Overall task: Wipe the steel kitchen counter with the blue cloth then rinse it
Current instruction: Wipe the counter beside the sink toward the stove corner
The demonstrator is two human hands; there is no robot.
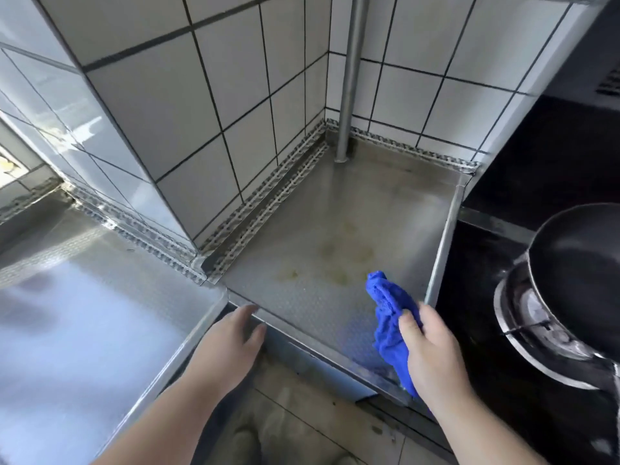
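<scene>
While gripped: the blue cloth [391,325] hangs bunched over the near right part of the steel bench [335,229].
Right hand [432,350]: fingers curled round the cloth.
Left hand [231,344]: fingers straight, resting on the bench's front edge.
Stains: yellowish patches mid-bench.
Pan [580,270]: on the burner, right.

Probably a home kitchen: tiled walls [214,105], steel counter [335,229], pan [577,273] on gas burner [530,317].
</scene>
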